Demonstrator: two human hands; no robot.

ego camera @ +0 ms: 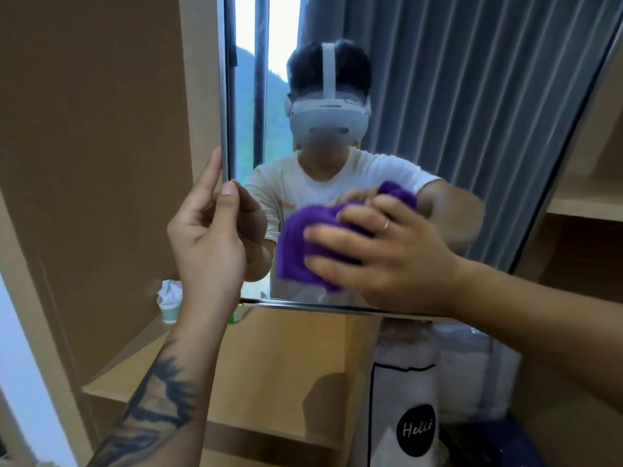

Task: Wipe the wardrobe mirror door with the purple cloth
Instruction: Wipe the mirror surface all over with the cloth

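wooden wardrobe shelves (269, 358) frame the head view: the left hand (209, 237) pinches the mirror door (438, 112) by its edge, the right hand (381, 251) presses the bunched purple cloth (303, 244) low on the glass. if that edge grip slips, the door could swing and smear.

home bedroom, at a wardrobe. tan wood wardrobe panels (101, 129) and open shelves (276, 372), hinged mirror door (438, 112) with metal edge. mirror reflects grey-blue pleated curtains (472, 96) and a window (249, 62) with green hills outside. white bag marked "hello" (404, 416) and a paper cup (170, 310) stored on the wardrobe shelves.
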